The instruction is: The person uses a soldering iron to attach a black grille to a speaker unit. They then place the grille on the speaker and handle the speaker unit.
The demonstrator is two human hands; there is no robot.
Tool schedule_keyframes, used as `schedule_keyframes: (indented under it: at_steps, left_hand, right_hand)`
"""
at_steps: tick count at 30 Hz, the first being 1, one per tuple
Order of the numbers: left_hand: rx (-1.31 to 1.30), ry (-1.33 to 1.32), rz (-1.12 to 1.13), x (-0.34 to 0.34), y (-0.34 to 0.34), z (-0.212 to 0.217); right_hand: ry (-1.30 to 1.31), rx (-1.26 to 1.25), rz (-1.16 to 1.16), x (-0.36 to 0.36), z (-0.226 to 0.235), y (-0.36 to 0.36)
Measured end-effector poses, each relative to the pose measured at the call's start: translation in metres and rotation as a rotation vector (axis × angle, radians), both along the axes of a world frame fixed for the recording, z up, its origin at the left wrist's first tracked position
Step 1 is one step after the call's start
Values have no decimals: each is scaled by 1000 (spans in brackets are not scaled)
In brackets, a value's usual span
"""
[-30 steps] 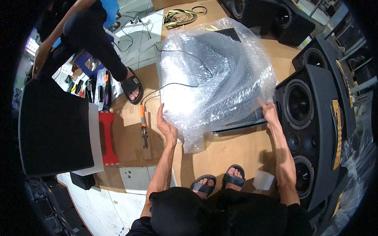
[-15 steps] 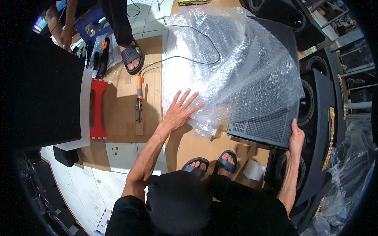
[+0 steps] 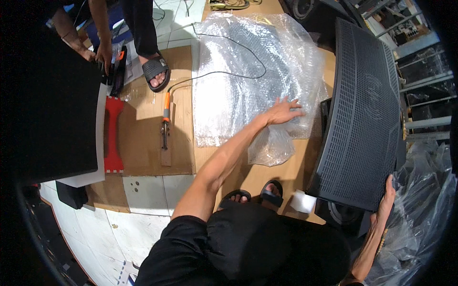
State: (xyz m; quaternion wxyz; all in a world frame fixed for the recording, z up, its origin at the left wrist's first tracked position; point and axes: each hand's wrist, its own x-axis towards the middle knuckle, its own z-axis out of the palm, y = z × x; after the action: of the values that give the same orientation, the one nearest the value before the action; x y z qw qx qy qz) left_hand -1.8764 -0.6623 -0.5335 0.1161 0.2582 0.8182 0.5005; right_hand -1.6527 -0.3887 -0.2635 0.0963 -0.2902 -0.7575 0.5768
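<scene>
The black speaker grille (image 3: 365,114) stands tilted at the right, gripped at its lower corner by the right hand (image 3: 384,207). The left hand (image 3: 281,110), fingers spread flat (holding nothing), presses the bubble wrap (image 3: 243,81) on the cardboard (image 3: 143,143) beside 1 soldering iron (image 3: 165,125).
</scene>
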Motion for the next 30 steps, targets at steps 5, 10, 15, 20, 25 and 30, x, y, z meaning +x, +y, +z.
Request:
schedule_keyframes:
  at_steps: [5, 10, 15, 20, 25, 30]
  left_hand:
    - [894, -460, 104, 48, -5, 46]
    - [1028, -758, 173, 84, -29, 84]
    - [955, -876, 232, 47, -43, 34]
    - [724, -850, 404, 8, -47, 3]
    - [233, -316, 417, -2, -54, -30]
    - [-171, 89, 501, 30, -40, -21]
  right_hand:
    - [68, -11, -7, -9, -27, -30]
    - [-24, -169, 125, -42, -88, -61]
    - [-91, -258, 177, -77, -195, -48]
    - [-91, -342, 183, -105, -262, -59]
    - [-54, -326, 165, -119, -326, -55]
    - [-257, 150, 356, -128, -346, -30]
